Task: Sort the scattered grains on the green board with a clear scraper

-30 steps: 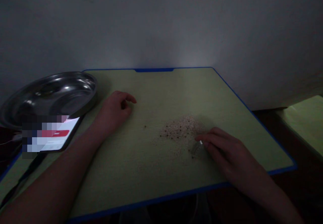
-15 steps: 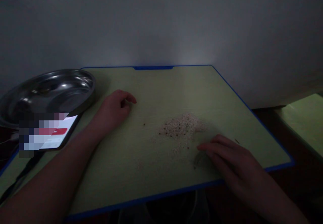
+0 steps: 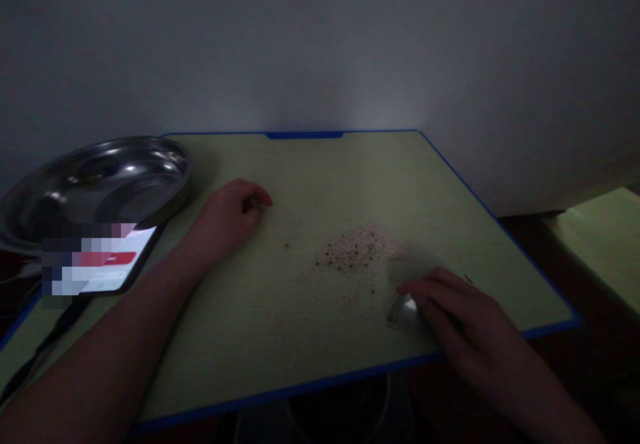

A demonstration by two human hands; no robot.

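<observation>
My right hand (image 3: 463, 317) pinches a small clear plastic sheet (image 3: 404, 307) near the table's front right. The sheet is see-through with a bright glint, so its exact shape is hard to make out. Just beyond it and to the left lies a pile of tiny pale grains (image 3: 373, 247) with several dark specks in it, thinning toward the front. My left hand (image 3: 230, 211) rests on the tabletop left of the pile, its fingers loosely bent, thumb apart from them, with nothing visible in it.
A wide steel basin (image 3: 145, 184) stands at the left edge. In front of it lies a lit phone (image 3: 120, 271), partly blurred out, near a dark strap (image 3: 55, 331). The pale table (image 3: 310, 177) has a blue rim and meets a grey wall (image 3: 320, 44). A dark container (image 3: 340, 404) sits below the front edge.
The clear plastic sheet in my right hand has turned and now catches the light. My right hand has shifted only slightly; my left hand and the pile look nearly the same.
</observation>
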